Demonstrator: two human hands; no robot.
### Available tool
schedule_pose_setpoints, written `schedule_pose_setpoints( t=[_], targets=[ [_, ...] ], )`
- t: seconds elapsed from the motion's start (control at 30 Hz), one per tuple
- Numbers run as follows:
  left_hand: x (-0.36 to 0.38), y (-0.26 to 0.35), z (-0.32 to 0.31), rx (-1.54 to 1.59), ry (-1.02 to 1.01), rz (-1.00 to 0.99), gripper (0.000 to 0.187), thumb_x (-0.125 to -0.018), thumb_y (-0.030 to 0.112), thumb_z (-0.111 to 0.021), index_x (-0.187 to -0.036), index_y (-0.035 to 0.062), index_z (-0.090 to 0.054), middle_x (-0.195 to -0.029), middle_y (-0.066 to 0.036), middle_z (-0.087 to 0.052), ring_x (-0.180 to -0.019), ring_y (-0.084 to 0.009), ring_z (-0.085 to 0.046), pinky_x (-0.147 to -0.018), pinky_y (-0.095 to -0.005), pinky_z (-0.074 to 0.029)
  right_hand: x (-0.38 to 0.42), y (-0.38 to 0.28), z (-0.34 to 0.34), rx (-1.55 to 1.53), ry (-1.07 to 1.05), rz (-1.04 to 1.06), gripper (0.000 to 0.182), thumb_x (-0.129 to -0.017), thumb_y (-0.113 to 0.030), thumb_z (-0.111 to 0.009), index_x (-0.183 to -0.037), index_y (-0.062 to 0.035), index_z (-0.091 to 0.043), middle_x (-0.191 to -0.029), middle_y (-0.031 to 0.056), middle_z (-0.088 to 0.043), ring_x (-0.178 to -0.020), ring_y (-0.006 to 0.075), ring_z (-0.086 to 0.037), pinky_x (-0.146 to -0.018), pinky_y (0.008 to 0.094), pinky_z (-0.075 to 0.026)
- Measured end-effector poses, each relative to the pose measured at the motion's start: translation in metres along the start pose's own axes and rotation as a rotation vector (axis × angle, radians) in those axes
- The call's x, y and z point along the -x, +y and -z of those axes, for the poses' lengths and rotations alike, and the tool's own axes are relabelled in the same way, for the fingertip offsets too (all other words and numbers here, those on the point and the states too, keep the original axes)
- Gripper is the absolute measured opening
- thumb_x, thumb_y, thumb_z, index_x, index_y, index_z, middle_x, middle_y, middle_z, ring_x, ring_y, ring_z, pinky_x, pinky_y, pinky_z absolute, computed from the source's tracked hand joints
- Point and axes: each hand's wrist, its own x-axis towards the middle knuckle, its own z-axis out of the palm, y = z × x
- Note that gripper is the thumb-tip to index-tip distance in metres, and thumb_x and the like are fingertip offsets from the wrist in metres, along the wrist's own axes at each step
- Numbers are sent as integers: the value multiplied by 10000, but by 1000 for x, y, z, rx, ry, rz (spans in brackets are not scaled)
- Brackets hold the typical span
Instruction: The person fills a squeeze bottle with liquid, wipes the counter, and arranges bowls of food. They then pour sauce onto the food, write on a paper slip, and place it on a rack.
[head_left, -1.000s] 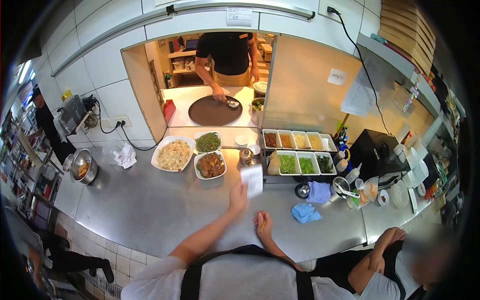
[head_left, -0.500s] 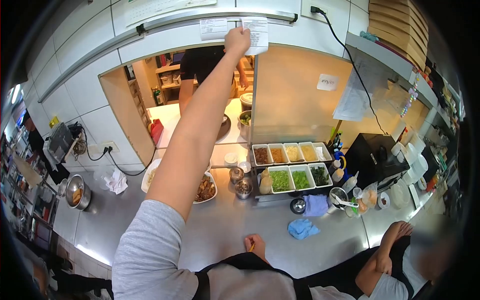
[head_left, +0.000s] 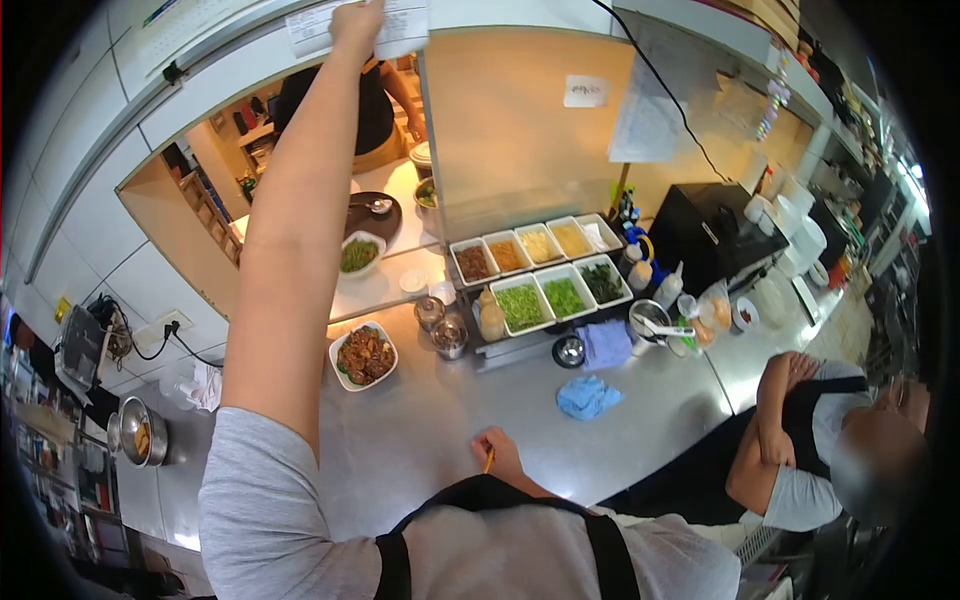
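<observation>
My left arm is stretched up to the rail on the wall. My left hand (head_left: 356, 30) is closed on a printed order slip (head_left: 404, 24), and a second slip (head_left: 308, 32) hangs just left of it. Down by the steel counter, close to my apron, my right hand (head_left: 500, 453) is closed around a yellow pencil or pen (head_left: 489, 460). A white bowl of brown saucy food (head_left: 365, 357) stands on the counter, right of my left forearm. Beyond it, a bowl of greens (head_left: 361, 255) sits in the pass-through opening.
White tubs of toppings (head_left: 522, 308) stand in two rows at the back, near metal jars (head_left: 450, 337). A blue cloth (head_left: 590, 397) lies on the counter. A person with folded arms (head_left: 775, 440) stands at right; another person (head_left: 375, 110) is behind the opening.
My view has turned and tipped down, so the scene sits further left and higher. The bowls beside my left arm show more fully. Both hands keep their hold.
</observation>
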Motion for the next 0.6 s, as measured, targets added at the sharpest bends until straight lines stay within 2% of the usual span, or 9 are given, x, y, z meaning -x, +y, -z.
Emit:
schedule_pose_setpoints(
  t=[0.03,0.13,0.23,0.3,0.37,0.43,0.53,0.6],
  targets=[
    [12,4,3,-98,92,-109,350,-836,322,-640,-888,-22,-677,-750,-209,-674,-736,-288,-680,-682,-420,-521,1,2,-1,-10,-6,1,138,-842,-105,-684,-799,-21,-584,-757,131,-571,-626,235,-582,-582,330,-468],
    [24,-4,11,-78,112,-122,332,-798,298,-698,-892,-20,-675,-782,-206,-675,-795,-305,-674,-718,-411,-519,0,-3,0,-15,-2,18,137,-841,-107,-674,-794,-19,-580,-756,140,-569,-634,252,-586,-583,337,-469],
    [47,20,20,-261,141,-274,376,-787,368,-686,-860,1,-724,-760,-155,-700,-717,-279,-681,-731,-383,-523,0,-4,-1,29,-13,64,173,-850,-164,-681,-795,-35,-581,-754,131,-549,-662,286,-567,-596,364,-459],
    [44,26,8,-316,249,-209,314,-759,327,-735,-869,33,-742,-786,-146,-711,-741,-265,-690,-769,-362,-529,-1,-3,-2,59,-18,82,176,-849,-163,-684,-786,-37,-580,-754,129,-550,-666,286,-567,-596,367,-459],
    [54,27,-9,-22,415,-316,195,-790,228,-687,-859,52,-732,-784,-161,-709,-741,-307,-689,-745,-386,-533,1,4,-2,85,2,145,168,-843,-145,-690,-773,-39,-581,-751,124,-553,-667,287,-568,-600,370,-462],
    [73,49,-16,199,437,-229,147,-851,174,-649,-884,33,-673,-753,-158,-694,-699,-309,-668,-693,-424,-508,2,-5,0,51,19,104,136,-838,-111,-688,-779,-38,-589,-749,121,-559,-669,281,-577,-603,368,-469],
    [76,58,-22,72,651,-273,133,-885,160,-633,-901,32,-602,-694,-146,-667,-641,-301,-638,-624,-437,-471,0,1,-2,58,7,96,138,-834,-115,-698,-781,-37,-597,-750,119,-564,-662,273,-583,-599,361,-474],
    [75,58,-20,121,613,-274,148,-879,172,-648,-897,38,-587,-655,-138,-647,-612,-296,-620,-598,-416,-460,1,9,-5,69,11,114,152,-833,-130,-710,-780,-38,-602,-752,118,-566,-656,264,-587,-593,352,-477]
  ],
)
